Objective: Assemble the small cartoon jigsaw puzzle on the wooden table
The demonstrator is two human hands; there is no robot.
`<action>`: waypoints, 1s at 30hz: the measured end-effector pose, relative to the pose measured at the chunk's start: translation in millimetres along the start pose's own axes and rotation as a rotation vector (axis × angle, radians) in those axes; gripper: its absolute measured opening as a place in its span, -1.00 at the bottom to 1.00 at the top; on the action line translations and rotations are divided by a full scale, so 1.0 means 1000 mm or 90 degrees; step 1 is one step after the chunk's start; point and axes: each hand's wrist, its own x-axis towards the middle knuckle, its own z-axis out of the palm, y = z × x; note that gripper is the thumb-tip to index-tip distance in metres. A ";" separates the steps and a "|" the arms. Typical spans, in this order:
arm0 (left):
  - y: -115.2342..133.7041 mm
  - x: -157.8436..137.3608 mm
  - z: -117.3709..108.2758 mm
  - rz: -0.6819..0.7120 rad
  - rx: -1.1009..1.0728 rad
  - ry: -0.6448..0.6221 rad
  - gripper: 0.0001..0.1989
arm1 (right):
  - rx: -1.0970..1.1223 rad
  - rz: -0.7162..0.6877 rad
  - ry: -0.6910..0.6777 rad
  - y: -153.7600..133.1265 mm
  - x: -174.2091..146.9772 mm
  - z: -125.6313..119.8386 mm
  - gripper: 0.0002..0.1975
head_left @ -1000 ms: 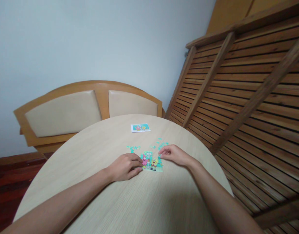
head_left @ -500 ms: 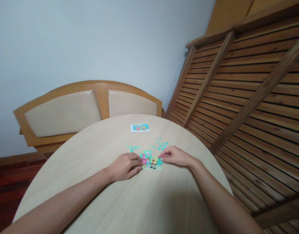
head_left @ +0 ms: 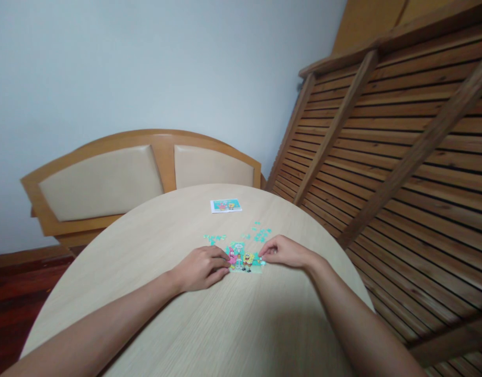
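Note:
A partly joined jigsaw puzzle (head_left: pixel 239 259) lies flat on the table, showing a pink, a yellow and other cartoon figures on turquoise. My left hand (head_left: pixel 206 268) rests palm down at its left side, fingers stretched and fingertips touching that edge. At the right edge, my right hand (head_left: pixel 282 251) has thumb and index finger pinched on a small puzzle piece (head_left: pixel 262 262), which the fingertips partly cover. Loose turquoise pieces (head_left: pixel 261 233) lie scattered just beyond the right hand. More loose pieces (head_left: pixel 214 239) are spread behind the left hand.
Farther back on the round wooden table (head_left: pixel 178 335) lies a picture card (head_left: pixel 226 205) with similar cartoon figures. Beyond the table stands a padded wooden headboard (head_left: pixel 103 180) against the wall. A slatted wooden panel (head_left: pixel 393 173) leans along the right side.
My right fingertips have shifted slightly to the right, and a small pale piece now shows beneath them at the puzzle's right edge. The left hand stays in place.

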 end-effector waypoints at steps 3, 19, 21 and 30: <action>0.000 0.000 0.000 0.000 -0.001 0.000 -0.73 | -0.010 0.002 0.001 0.000 0.000 0.000 -0.70; 0.001 0.002 -0.001 -0.001 0.008 -0.008 -0.72 | -0.031 0.032 0.010 -0.007 -0.001 0.002 -0.74; 0.001 0.002 -0.001 0.000 0.006 -0.007 -0.72 | -0.042 0.033 0.014 -0.008 -0.001 0.003 -0.76; 0.001 0.002 -0.002 -0.001 0.004 -0.009 -0.73 | -0.085 0.019 0.021 -0.005 0.000 0.004 -0.80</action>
